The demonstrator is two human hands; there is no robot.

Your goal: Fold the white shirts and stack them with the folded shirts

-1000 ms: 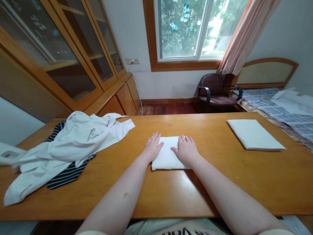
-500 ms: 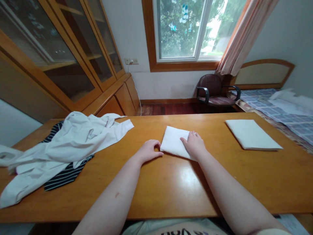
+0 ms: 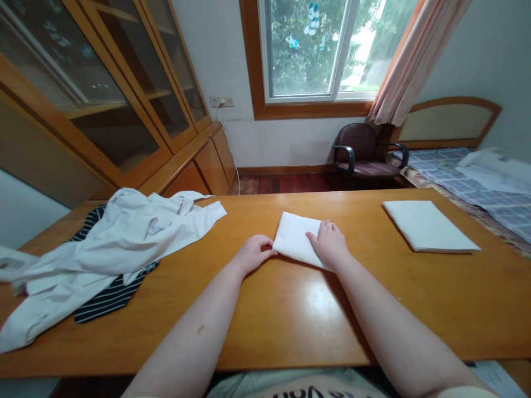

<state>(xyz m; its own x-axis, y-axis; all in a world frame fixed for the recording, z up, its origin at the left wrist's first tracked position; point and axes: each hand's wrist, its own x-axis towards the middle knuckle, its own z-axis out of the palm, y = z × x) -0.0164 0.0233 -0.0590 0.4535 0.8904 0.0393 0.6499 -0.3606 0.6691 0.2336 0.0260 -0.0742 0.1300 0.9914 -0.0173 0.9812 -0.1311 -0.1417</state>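
On wooden surface (image 3: 298,331), mid-frame: just turned folded white cloth (image 3: 295,236) askew; now pinching its lower-left corner with left hand (image 3: 254,254), holding it down with flattened right hand (image 3: 331,244).

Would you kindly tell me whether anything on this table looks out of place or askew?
The white garment at the left lies crumpled over a striped cloth, untidy beside the flat, folded cloth under the right hand. That folded cloth also sits askew on the table. No spill is evident.
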